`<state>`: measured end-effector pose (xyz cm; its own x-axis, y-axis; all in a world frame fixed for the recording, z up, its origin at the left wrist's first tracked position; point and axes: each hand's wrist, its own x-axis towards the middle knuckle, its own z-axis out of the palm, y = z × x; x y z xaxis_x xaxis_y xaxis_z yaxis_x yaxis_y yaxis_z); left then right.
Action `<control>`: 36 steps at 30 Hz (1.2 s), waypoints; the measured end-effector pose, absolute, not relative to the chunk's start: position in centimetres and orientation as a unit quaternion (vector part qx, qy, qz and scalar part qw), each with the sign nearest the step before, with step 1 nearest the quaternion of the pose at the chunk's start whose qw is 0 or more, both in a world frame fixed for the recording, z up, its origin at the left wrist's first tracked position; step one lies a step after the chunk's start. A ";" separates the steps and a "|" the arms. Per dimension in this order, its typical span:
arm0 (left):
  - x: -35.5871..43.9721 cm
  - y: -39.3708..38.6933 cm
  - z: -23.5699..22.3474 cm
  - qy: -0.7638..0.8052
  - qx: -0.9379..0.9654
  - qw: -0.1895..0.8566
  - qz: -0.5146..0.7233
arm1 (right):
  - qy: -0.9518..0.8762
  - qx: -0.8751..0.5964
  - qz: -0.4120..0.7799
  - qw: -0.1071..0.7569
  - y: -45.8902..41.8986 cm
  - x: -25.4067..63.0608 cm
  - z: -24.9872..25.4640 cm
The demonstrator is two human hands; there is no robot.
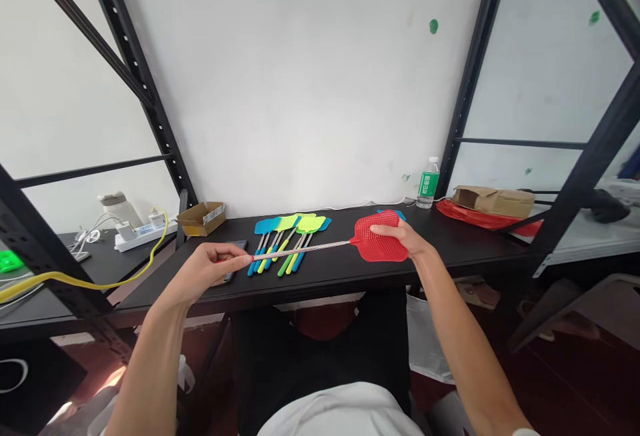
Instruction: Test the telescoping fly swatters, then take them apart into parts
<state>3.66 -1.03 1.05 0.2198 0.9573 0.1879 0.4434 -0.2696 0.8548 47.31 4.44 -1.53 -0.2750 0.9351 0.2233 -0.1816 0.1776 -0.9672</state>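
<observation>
1. Left hand (pixel 213 269): closed in a pinch on the end of the handle of a red fly swatter (pixel 380 243), the fingers curled around it.
2. Right hand (pixel 400 236): fingers (pixel 385 229) lay across the upper part of the swatter's mesh head. The thumb was hidden, so whether this hand gripped or only rested could not be told.
3. Red fly swatter: held across the tabletop, its metal shaft (pixel 300 249) running level from left to right above a row of blue and lime fly swatters (pixel 287 243). A pinch at the end and a steady hand on the head appeared the surest way of keeping the shaft straight.
4. Smartphone (pixel 236 245): dark, partly under the left hand.
5. Black tabletop (pixel 320 283): carried the row, with a small cardboard tray (pixel 201 219) at far left and a green-labelled water bottle (pixel 428 184) at far right.
6. Right end: a brown cardboard box (pixel 494 201) sat on a pile of red fly swatters (pixel 475 217).
7. Left, beyond the table: a white power strip (pixel 143 236) and a yellow cable (pixel 100 281).
8. Room: a white wall (pixel 300 89) stood behind, framed by black metal shelving uprights (pixel 135 76).
</observation>
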 end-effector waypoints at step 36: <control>3.7 -1.0 0.8 0.524 0.649 0.419 0.359 | -0.639 -0.309 0.514 0.482 4.1 47.0 -1.6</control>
<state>3.73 -1.05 0.80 0.1929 0.9808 0.0275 0.3784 -0.1002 0.9202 46.96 4.10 -1.55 -0.3446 0.8902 0.2979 -0.1012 0.2803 -0.9546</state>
